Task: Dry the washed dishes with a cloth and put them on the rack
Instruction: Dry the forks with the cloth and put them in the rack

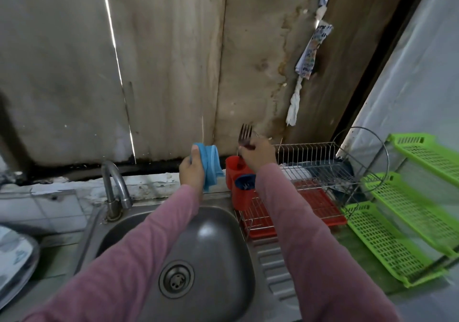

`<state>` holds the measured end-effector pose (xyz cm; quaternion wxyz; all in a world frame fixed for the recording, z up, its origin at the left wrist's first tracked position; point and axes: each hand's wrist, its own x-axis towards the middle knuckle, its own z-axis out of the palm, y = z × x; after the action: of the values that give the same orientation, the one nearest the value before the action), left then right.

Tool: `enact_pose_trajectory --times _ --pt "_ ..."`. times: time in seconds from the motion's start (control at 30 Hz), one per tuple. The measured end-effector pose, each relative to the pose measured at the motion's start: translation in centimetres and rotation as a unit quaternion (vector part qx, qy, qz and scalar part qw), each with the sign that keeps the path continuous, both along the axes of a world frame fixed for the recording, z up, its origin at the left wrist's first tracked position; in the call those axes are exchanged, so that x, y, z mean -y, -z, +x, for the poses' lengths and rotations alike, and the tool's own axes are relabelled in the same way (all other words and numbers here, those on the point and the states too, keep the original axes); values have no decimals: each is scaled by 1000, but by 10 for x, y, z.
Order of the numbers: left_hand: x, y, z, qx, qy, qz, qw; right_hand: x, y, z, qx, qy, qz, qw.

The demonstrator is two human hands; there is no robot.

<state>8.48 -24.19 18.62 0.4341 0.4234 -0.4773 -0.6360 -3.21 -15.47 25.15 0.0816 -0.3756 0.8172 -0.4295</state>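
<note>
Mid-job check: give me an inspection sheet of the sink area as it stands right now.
Surface: stainless sink, tap at its back left; wire dish rack on a red tray to its right.
Job's things: blue cloth, folded; fork, tines up, over the red cutlery holder at the rack's left end.
Clutter: plate-like item at the far left edge; green plastic shelves right of the rack.
Grippers: left hand grips the cloth; right hand holds the fork by its handle.
Cables: nothing seen.
Surroundings: stained wall boards; paper bundle hanging on the wall.
</note>
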Motion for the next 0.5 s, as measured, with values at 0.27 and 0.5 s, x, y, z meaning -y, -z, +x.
enact_pose_trajectory --times 0.27,0.5 --pt "-2 4 1 14 -3 -13 1000 16 -6 -13 -24 -40 110 993" --pt "-2 3 10 17 -18 -25 999 22 -8 -14 13 -37 145 989"
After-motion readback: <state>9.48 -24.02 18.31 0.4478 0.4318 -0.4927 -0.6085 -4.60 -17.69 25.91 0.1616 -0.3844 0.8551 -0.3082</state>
